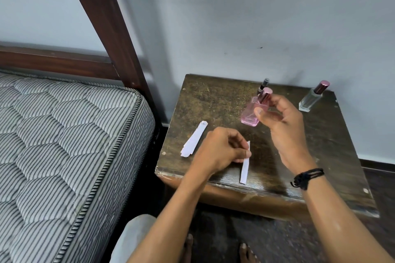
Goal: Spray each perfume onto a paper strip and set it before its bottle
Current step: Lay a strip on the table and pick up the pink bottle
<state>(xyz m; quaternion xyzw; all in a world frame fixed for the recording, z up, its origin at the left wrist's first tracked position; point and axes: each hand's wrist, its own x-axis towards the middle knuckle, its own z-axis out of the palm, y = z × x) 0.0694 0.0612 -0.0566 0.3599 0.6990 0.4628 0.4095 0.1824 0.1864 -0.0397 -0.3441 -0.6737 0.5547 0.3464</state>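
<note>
Our right hand grasps the tilted pink perfume bottle over the table, with the bottle projecting left of the curled fingers. Our left hand pinches a paper strip near its upper end, just in front of the bottle.

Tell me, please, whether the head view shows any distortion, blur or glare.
Head view: wide-angle lens tilts the dark wooden bedpost and skews the worn brown table; dark floor below looks blurred; soft light, mild sheen on the right forearm.
</note>
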